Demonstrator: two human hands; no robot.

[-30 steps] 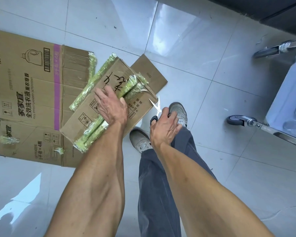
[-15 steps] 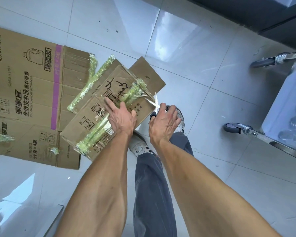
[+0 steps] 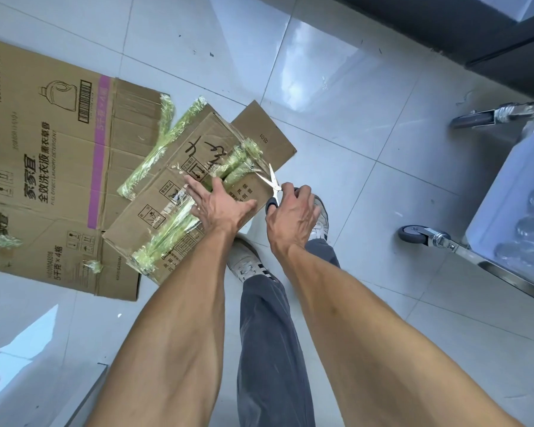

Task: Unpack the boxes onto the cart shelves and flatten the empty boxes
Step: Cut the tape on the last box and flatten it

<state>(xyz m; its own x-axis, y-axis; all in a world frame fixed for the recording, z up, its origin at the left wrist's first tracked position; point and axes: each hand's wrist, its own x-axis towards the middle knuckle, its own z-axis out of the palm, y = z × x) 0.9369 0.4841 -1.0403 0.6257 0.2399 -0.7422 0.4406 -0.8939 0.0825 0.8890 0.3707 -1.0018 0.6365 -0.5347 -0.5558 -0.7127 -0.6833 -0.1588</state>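
Left hand (image 3: 219,208) flat on taped box (image 3: 179,192), fingers straight, right hand (image 3: 292,218) gripping scissors (image 3: 273,183)

Matt brown corrugated cardboard box (image 3: 198,192) with crinkled glossy green-tinted plastic tape (image 3: 170,226), flattened matt cardboard (image 3: 43,167) under it, shiny metal scissors (image 3: 273,184) with dark handles, glossy smooth floor tiles (image 3: 352,87), polished metal cart (image 3: 463,251) frame, rubbery grey caster (image 3: 412,235).

Left hand (image 3: 221,208) presses box (image 3: 179,192); right hand (image 3: 292,215) grips scissors (image 3: 273,183).
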